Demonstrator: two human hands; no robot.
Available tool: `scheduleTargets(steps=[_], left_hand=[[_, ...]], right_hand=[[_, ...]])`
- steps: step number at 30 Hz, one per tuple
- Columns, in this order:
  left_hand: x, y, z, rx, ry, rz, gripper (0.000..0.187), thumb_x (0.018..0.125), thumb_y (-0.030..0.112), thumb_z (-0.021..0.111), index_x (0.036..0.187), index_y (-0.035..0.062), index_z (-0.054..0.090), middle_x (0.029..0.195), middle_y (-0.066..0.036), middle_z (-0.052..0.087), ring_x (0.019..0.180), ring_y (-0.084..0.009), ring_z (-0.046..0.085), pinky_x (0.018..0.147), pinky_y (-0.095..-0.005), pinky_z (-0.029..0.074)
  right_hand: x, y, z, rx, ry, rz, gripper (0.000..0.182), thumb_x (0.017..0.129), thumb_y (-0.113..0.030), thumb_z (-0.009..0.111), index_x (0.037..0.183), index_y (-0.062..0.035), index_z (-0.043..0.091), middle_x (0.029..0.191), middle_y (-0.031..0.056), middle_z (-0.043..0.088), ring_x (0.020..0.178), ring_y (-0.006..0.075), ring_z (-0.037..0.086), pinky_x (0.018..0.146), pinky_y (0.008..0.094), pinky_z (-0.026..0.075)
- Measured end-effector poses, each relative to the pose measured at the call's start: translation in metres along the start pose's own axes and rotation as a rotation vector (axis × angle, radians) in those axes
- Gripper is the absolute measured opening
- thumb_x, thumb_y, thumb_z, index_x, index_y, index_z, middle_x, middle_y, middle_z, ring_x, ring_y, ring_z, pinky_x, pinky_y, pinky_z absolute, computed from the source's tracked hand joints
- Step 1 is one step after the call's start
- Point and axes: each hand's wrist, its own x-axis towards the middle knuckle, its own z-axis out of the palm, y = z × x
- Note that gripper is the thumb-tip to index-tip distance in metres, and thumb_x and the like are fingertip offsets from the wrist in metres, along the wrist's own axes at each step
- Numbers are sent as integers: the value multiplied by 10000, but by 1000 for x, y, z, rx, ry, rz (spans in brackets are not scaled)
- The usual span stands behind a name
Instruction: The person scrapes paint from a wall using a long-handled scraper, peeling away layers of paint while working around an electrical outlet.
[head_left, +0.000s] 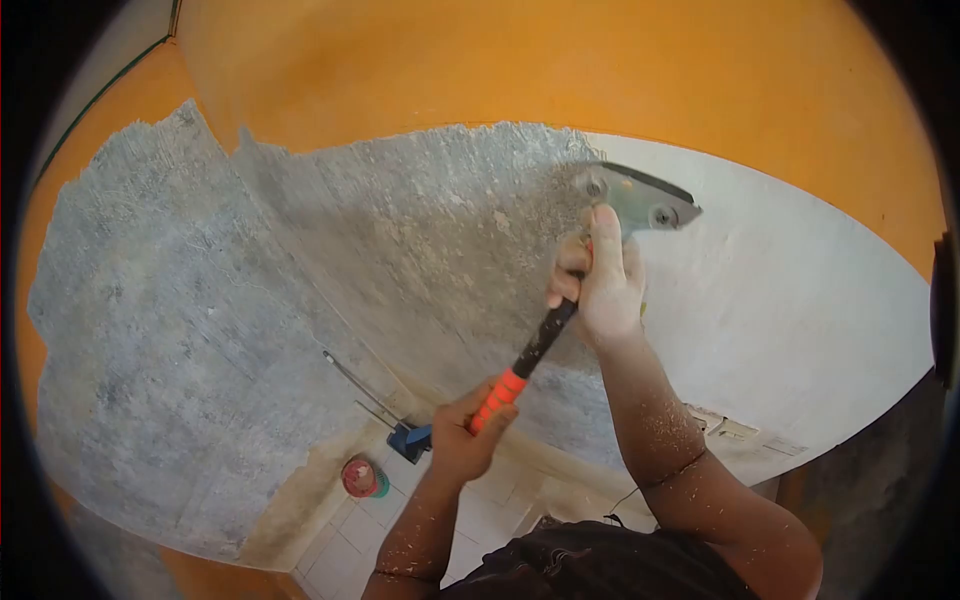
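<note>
A long-handled wall scraper (543, 335) is held up against the wall at a slant. My left hand (465, 445) is closed around its orange ribbed grip at the lower end. Higher up, my right hand (612, 290), pale with dust, wraps the shaft just below the scraper's head, with the thumb stretched up onto it. The wide head (640, 195) has a dark blade edge and two round fasteners, and looks slightly blurred. It lies where bare grey wall (430, 220) meets a white coating (780, 280). Light flakes speckle both forearms.
Orange paint (560, 60) covers the upper wall. A second scraped grey wall (180, 320) meets this one at a corner on the left. Below, a red and green bucket (364, 477) and a blue tool (408, 440) are on the tiled floor (345, 545). Wall sockets (735, 430) sit low at right.
</note>
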Motion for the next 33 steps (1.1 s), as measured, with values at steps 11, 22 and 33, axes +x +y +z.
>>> scheduleTargets(steps=[11,22,33], left_hand=[[-76,-135,60,121,-112,-249,248,819,159,643,995,-11,598,681,7,539,615,-42,459,568,-208,403],[-78,-125,70,-400,-198,-532,282,878,230,570,944,-43,596,614,-23,535,480,-63,452,429,-211,362],[-89,-132,79,-182,-168,-529,490,846,487,545,659,34,539,537,15,464,463,-61,428,417,-211,321]], right_hand=[[-80,81,-112,-32,149,258,341,920,-417,425,807,-96,401,527,-4,355,362,101,337,346,281,342],[-80,67,-120,-14,86,255,335,935,-400,390,836,-80,402,510,-2,343,344,92,306,331,260,314],[-91,74,-130,-115,96,310,366,923,-415,421,766,-86,391,516,-13,334,368,91,336,333,269,335]])
